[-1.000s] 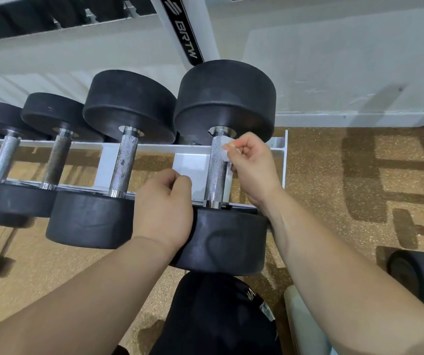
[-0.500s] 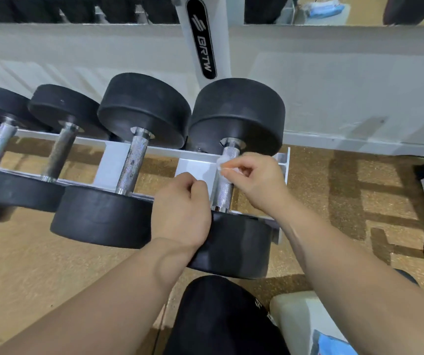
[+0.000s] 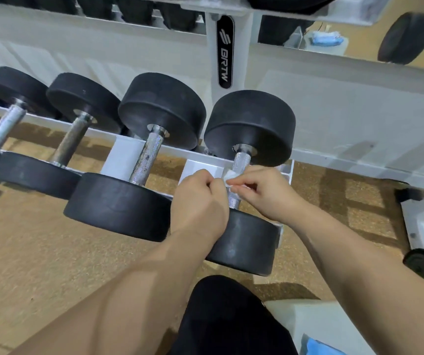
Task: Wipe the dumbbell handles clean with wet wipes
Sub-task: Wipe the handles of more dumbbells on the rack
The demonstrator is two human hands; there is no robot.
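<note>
Speckled brown floor [image 3: 26, 252] below, with a white rack [image 3: 126, 157] standing over it. On the far right of the rack, a black dumbbell [image 3: 250, 124] lying across the rails. Small white wet wipe [image 3: 228, 178] pressed on the left side of its shiny handle [image 3: 240, 160], about halfway along. Pinched between thumb and finger of the right hand [image 3: 269, 193]. Pinched at its other edge by the curled left hand [image 3: 198, 201]. More dumbbells [image 3: 162, 108] in a row to the left. Black knee [image 3: 231, 316] low down in front.
</note>
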